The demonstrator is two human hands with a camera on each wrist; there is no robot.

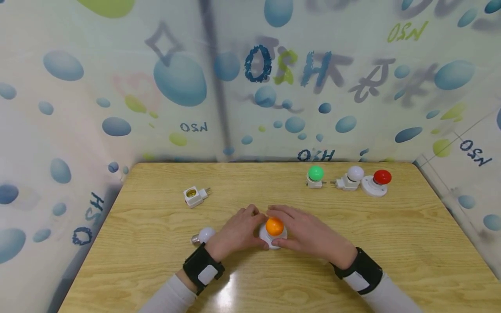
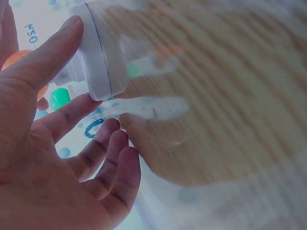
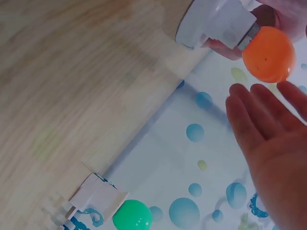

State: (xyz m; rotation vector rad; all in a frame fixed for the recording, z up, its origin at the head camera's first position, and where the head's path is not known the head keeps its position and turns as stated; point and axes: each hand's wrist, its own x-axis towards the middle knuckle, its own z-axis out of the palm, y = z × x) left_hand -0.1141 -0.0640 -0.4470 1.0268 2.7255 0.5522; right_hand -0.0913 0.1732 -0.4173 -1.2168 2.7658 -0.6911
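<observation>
A round white lamp holder stands on the table with an orange bulb upright in it. My left hand grips the holder's base from the left. Thumb and index finger pinch its rim in the left wrist view, while the other fingers curl loosely beside it. From the right, my right hand surrounds the orange bulb. The right wrist view shows its fingers fairly straight, fingertips right at the bulb's surface. A loose white bulb lies beside my left wrist, partly hidden by it.
On the wooden table, an unfilled white plug-in socket lies at back left. Toward the back right are a green bulb and a white bulb in plug-in sockets, and a red bulb in a round holder. A patterned curtain hangs behind.
</observation>
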